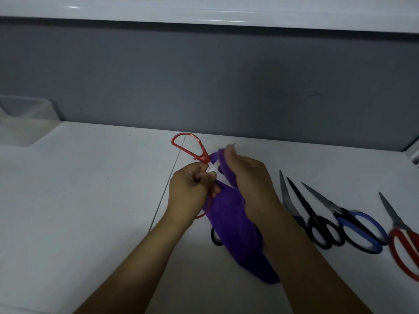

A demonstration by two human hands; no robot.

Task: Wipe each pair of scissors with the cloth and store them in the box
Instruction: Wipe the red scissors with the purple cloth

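My left hand (189, 190) grips a pair of red-handled scissors (194, 148) near the pivot, one red loop sticking up and away, the other hanging below the hand. My right hand (246, 172) holds a purple cloth (229, 215) wrapped round the blades; a blade tip pokes out past the fingers. The cloth trails down onto the white table (90, 200). A translucent plastic box (22, 118) stands at the far left against the grey wall.
To the right lie several scissors: a dark pair (288, 200), a black-handled pair (322, 230), a blue-and-black pair (360, 230) and a red-handled pair (405, 243) at the frame's edge. A black handle loop (215, 239) peeks out from under the cloth.
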